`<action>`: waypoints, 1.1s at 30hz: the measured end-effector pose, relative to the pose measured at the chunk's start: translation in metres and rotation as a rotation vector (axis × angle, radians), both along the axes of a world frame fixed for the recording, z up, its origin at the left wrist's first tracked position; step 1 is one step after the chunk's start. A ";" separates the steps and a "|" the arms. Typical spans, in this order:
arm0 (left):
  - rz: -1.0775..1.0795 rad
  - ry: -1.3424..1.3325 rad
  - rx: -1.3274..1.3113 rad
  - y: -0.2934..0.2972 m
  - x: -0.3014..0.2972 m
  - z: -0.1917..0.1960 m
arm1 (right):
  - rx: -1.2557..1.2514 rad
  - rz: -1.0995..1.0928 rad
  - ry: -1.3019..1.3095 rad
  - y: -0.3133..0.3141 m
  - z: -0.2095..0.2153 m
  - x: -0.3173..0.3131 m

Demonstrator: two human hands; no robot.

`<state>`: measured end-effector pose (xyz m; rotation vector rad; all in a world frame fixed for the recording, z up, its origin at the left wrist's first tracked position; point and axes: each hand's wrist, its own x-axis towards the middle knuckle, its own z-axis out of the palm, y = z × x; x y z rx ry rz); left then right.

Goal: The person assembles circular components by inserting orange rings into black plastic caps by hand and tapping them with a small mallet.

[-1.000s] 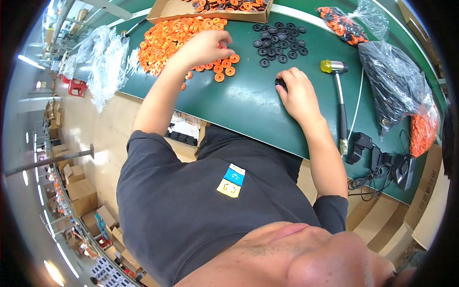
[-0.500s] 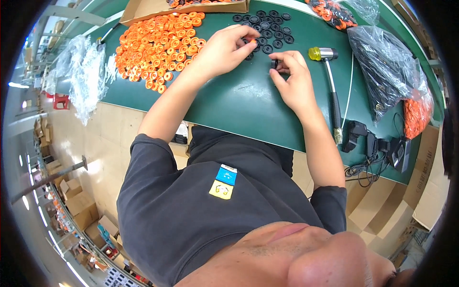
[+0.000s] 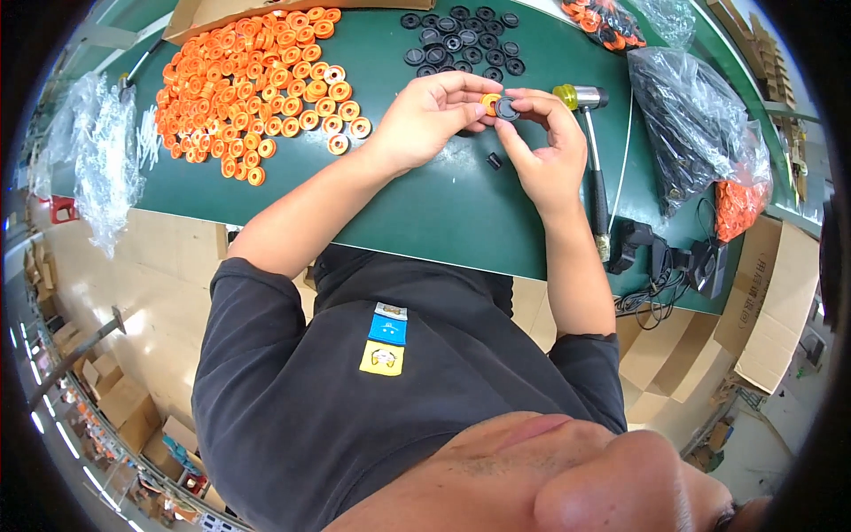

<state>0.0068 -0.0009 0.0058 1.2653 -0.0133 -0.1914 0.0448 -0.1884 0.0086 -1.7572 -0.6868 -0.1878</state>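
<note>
My left hand (image 3: 429, 120) pinches an orange wheel-like part (image 3: 488, 103) between thumb and fingers. Close against it, a black round cap (image 3: 507, 109) is held in the fingertips of my right hand (image 3: 550, 151). The two parts appear to touch, face up, over the table. Just below them a short black cylinder (image 3: 494, 160) lies on the green tabletop (image 3: 443, 213). Several loose black caps (image 3: 470, 40) are spread beyond my hands, and a large heap of orange wheel-like parts (image 3: 239, 89) covers the table to the left.
Right of my right hand lies a mallet (image 3: 594, 151) with a yellow-and-black head. Farther right are a plastic bag of black parts (image 3: 691, 124), a bag of orange parts (image 3: 743, 208) and a cabled black device (image 3: 705, 266). Crumpled clear plastic (image 3: 106, 160) hangs at the left edge.
My hands have come together, bringing the orange part and the black cap side by side. The black cylinder now shows on the table. The whole view has shifted slightly.
</note>
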 end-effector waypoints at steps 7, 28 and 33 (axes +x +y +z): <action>-0.008 -0.035 -0.042 -0.002 -0.003 -0.004 | -0.156 -0.030 -0.091 0.000 0.012 -0.002; -0.085 -0.081 0.109 -0.004 -0.004 0.004 | -0.201 0.016 -0.171 -0.001 0.009 -0.001; -0.082 -0.057 0.122 -0.004 -0.004 -0.003 | -0.218 0.020 -0.162 -0.001 0.008 -0.001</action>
